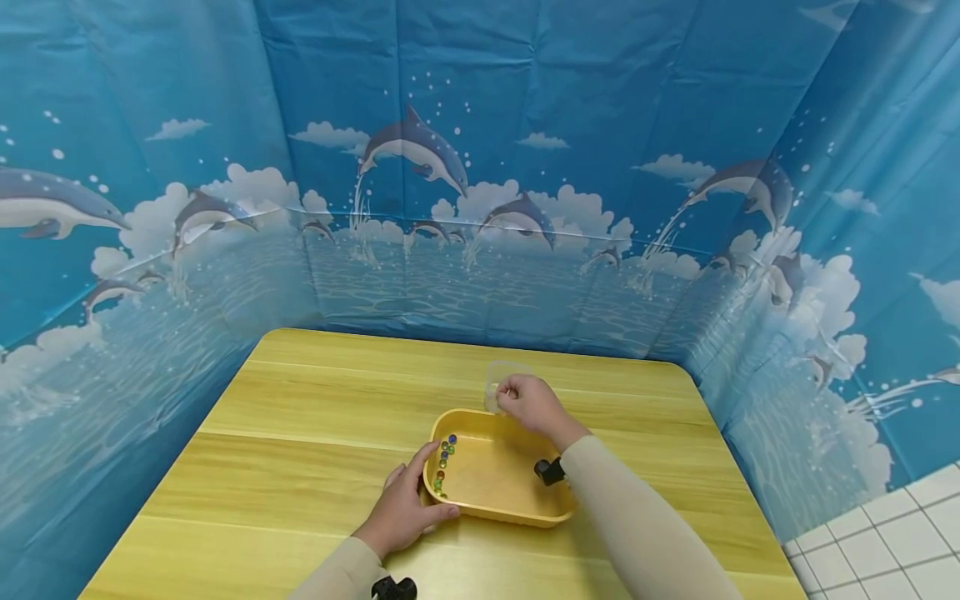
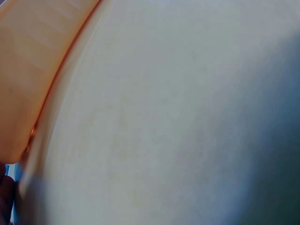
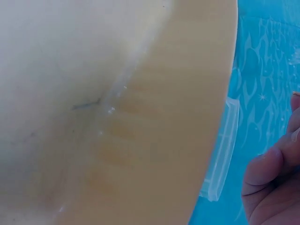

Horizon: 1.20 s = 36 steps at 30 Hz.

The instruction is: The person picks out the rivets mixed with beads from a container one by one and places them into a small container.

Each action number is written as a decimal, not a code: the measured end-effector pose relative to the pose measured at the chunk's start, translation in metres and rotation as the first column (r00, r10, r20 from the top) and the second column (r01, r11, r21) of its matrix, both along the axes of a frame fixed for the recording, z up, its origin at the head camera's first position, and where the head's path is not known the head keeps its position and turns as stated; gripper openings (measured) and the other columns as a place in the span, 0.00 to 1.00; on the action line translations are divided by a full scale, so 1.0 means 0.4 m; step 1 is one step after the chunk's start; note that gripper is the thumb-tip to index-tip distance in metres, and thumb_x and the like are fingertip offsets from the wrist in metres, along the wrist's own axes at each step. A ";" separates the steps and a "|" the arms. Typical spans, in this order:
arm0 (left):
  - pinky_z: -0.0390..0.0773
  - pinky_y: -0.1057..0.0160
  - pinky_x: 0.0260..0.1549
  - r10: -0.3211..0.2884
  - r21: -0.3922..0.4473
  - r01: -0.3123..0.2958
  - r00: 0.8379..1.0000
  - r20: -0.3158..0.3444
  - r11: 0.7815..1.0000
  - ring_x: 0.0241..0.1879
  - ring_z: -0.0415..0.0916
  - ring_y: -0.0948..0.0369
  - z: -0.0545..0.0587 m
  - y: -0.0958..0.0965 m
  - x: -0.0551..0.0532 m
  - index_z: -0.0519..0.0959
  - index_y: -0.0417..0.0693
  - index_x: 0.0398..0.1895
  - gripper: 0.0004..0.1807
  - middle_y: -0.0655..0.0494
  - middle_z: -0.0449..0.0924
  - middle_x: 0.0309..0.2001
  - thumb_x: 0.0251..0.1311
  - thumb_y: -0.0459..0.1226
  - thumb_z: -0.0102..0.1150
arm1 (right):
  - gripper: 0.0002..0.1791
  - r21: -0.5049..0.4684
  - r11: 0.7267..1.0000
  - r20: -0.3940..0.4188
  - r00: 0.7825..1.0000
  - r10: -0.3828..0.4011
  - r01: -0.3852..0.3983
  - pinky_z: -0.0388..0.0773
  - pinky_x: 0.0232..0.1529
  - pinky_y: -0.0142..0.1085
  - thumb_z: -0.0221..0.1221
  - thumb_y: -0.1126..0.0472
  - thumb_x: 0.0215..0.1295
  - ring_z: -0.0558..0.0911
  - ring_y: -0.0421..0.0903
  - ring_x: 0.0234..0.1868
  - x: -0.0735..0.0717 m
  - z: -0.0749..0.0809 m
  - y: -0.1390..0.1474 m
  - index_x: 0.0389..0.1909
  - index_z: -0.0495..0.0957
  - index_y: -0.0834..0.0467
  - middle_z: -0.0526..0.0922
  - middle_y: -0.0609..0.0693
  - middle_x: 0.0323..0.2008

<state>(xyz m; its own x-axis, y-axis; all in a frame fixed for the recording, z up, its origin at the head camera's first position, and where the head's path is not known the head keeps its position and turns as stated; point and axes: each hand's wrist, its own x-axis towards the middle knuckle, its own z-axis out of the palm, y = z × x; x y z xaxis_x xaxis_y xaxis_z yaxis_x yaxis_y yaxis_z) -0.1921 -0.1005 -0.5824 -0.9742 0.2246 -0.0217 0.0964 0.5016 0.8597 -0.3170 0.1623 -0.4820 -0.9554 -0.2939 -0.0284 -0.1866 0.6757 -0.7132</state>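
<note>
A yellow tray (image 1: 495, 510) sits on the table in the head view. Several coloured glass marbles (image 1: 443, 464) line its left side. My left hand (image 1: 401, 510) grips that left end, thumb at the near corner and fingers along the outer wall. The right hand (image 1: 532, 403) is above the tray's far edge with its fingers curled together, beside and partly over a clear plastic container (image 1: 492, 400). Part of this container (image 3: 220, 154) shows past the tray wall in the right wrist view. Whether anything is between the right fingertips cannot be made out.
The yellow wood-grain table (image 1: 300, 450) has rounded far corners. Blue dolphin-print sheeting (image 1: 480, 283) hangs behind it and along both sides. White wall tiles (image 1: 885, 533) show at the lower right. A small black wrist camera (image 1: 549, 472) on the right wrist hangs over the tray.
</note>
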 end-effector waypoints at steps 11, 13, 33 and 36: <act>0.63 0.31 0.70 0.005 0.015 -0.005 1.000 0.009 1.000 0.73 0.61 0.39 -0.006 -0.001 -0.002 0.57 0.71 0.83 0.60 0.54 0.72 0.76 0.47 0.60 0.81 | 0.11 0.008 1.000 -0.008 1.000 -0.017 0.017 0.72 0.30 0.37 0.59 0.57 0.78 0.70 0.45 0.23 -0.011 0.008 0.021 0.46 0.86 0.59 0.79 0.49 0.27; 0.63 0.30 0.70 0.005 0.013 -0.005 1.000 0.010 1.000 0.73 0.61 0.39 -0.006 -0.001 -0.002 0.57 0.71 0.83 0.60 0.54 0.72 0.76 0.47 0.60 0.81 | 0.11 0.007 1.000 -0.001 1.000 -0.030 0.030 0.72 0.30 0.37 0.59 0.56 0.77 0.71 0.46 0.24 -0.014 0.007 0.023 0.46 0.86 0.58 0.80 0.49 0.28; 0.59 0.27 0.72 0.007 0.015 -0.007 1.000 0.016 1.000 0.76 0.56 0.34 0.000 0.001 -0.001 0.57 0.74 0.83 0.60 0.52 0.72 0.76 0.47 0.59 0.82 | 0.14 0.043 0.996 0.020 0.997 -0.075 0.074 0.76 0.43 0.41 0.57 0.55 0.79 0.76 0.48 0.35 -0.062 -0.009 0.073 0.52 0.85 0.58 0.86 0.50 0.44; 0.54 0.25 0.73 0.008 0.018 -0.008 1.000 0.019 1.000 0.78 0.53 0.32 -0.004 0.001 -0.002 0.57 0.76 0.82 0.60 0.52 0.71 0.77 0.46 0.59 0.82 | 0.14 0.039 0.997 0.023 0.997 -0.073 0.072 0.76 0.43 0.41 0.57 0.55 0.79 0.76 0.48 0.34 -0.064 -0.011 0.078 0.53 0.85 0.60 0.85 0.51 0.42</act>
